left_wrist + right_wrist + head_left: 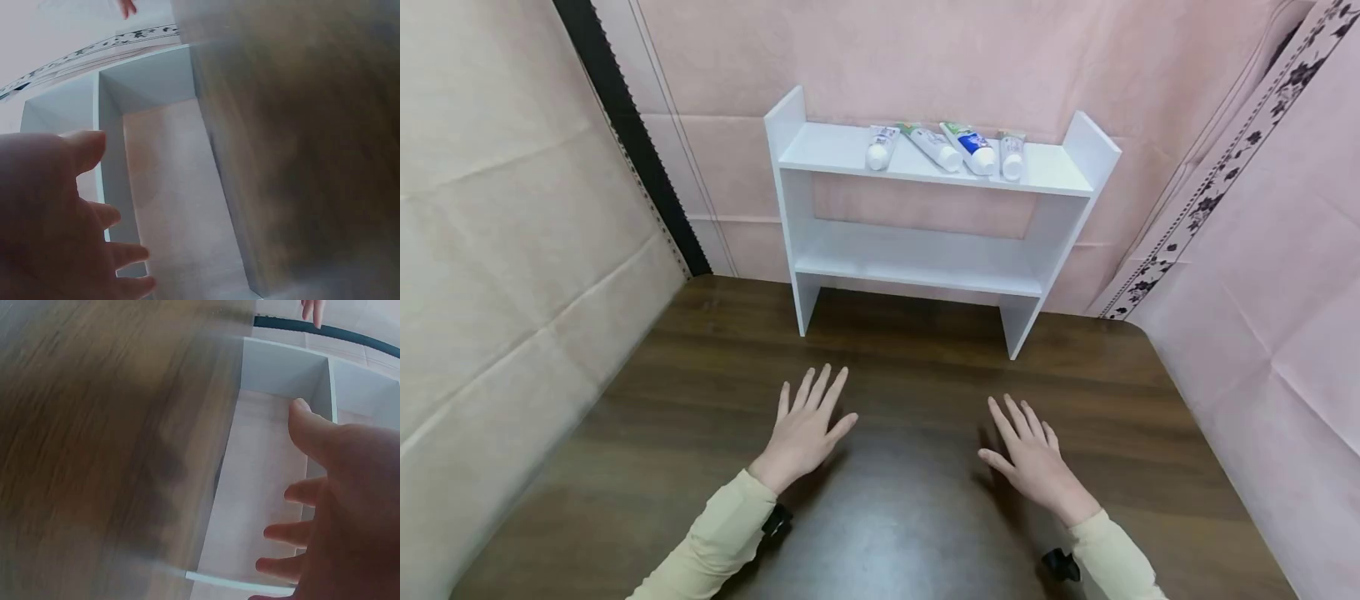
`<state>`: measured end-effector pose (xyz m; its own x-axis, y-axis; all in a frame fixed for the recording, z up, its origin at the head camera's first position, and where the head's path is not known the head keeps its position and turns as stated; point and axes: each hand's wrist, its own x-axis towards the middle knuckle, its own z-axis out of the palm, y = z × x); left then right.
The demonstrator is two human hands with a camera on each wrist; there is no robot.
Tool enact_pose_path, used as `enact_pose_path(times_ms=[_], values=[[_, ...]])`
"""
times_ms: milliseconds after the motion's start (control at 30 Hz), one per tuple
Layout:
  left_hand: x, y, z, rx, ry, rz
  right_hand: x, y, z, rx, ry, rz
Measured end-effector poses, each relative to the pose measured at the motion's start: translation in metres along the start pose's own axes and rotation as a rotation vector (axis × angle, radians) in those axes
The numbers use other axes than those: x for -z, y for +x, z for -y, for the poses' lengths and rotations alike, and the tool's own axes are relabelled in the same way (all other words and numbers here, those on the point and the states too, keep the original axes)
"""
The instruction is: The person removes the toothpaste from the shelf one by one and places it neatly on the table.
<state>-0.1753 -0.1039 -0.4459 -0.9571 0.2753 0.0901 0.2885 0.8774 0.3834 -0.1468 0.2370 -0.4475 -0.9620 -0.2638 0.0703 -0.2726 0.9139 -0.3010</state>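
My left hand [802,433] hovers over the table on the left, fingers spread and straight, holding nothing. Opposite it, my right hand [1028,458] is held over the table with its fingers extended, also holding nothing. Beyond both hands stands a white two-tier shelf [917,258]. On its upper board lie a white tube [882,148] at the left, a green-and-white tube [931,147], a blue-and-white tube [972,148] and a whitish tube [1012,155] at the right, caps toward me. Both wrist views show the shelf's lower openings past the fingers.
A dark brown wooden table [895,517] lies under the hands. Pale pink cloth [925,58] hangs behind the shelf, with cloth walls on the left [512,208] and right [1270,292]. The shelf's lower board [917,254] bears no objects.
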Motion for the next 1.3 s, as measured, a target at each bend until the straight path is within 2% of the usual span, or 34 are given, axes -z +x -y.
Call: enact_pose_path(times_ms=[200, 467, 767, 900, 1100, 1300], values=[[0.01, 0.013, -0.005, -0.002, -0.076, -0.001, 0.004, 0.009, 0.007, 0.053, -0.006, -0.047], [0.033, 0.036, 0.0, 0.043, -0.181, -0.098, 0.013, 0.032, 0.02, 0.099, -0.079, -0.149], [0.069, 0.072, 0.008, 0.037, -0.305, -0.246, 0.047, 0.068, 0.042, 0.142, -0.046, -0.191], [0.079, 0.092, 0.012, 0.044, -0.354, -0.295, 0.064, 0.082, 0.051, 0.133, -0.014, -0.197], [0.096, 0.115, 0.014, 0.06, -0.468, -0.424, 0.09, 0.103, 0.069, 0.132, 0.045, -0.228], [0.126, 0.143, 0.016, 0.04, -0.728, -0.607, 0.113, 0.129, 0.087, 0.206, 0.062, -0.338]])
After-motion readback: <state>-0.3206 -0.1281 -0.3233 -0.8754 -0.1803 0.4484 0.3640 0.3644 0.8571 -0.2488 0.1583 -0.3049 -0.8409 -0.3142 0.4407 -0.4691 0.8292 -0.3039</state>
